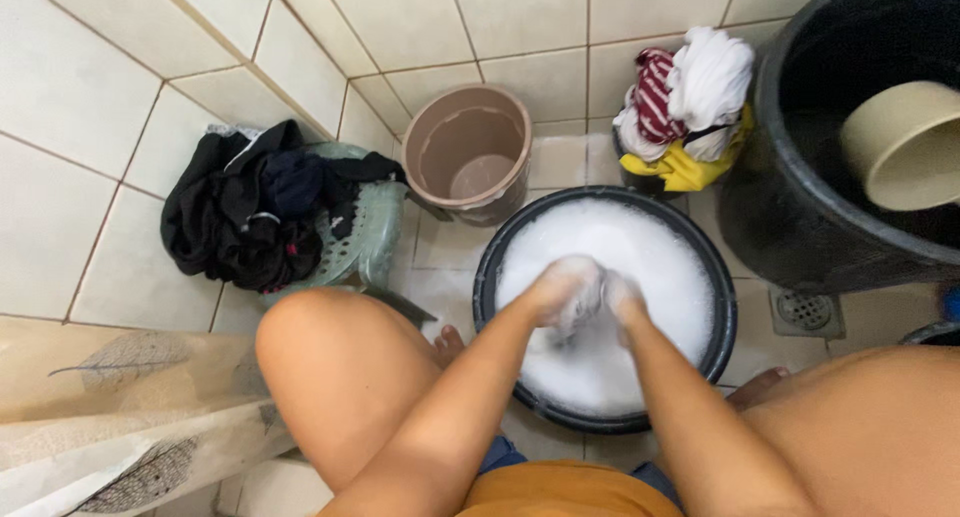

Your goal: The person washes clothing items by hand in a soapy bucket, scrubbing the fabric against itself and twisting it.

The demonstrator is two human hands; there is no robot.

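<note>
Observed from the head view: the person sits low over a round black plastic basin (722, 307) standing on the tiled floor (440, 247) between the knees. The basin is filled with thick white soapsuds (660, 267).

Left hand (560, 289) and right hand (622, 299) meet just above the middle of the suds, touching each other. Both are coated in foam. Each grip is closed around a foam-covered bundle of wet cloth (585, 307) pressed between them; its colour and kind cannot be told through the lather.

Surroundings: a brown plastic bucket (468, 152) stands just beyond the basin, with nothing visible inside it. To its left, dark garments (250, 212) are heaped on a pale green plastic stool (365, 232). Beyond the basin's far rim, a pile of wrung laundry in white, red-striped and yellow (690, 107) sits in a small dark container. A large black barrel (800, 207) at the right holds a cream plastic dipper (905, 142). A floor drain (805, 310) lies beside the barrel. A leaf-print curtain (120, 407) hangs at lower left.

Assessment of the step in hand: scrubbing appears to be under way. In my judgement it is best done by keeping the cloth low over the basin, rubbing one fold against another in short strokes, and turning the bundle often so every face is worked. Suds near the rim may spill if strokes run wide.
</note>
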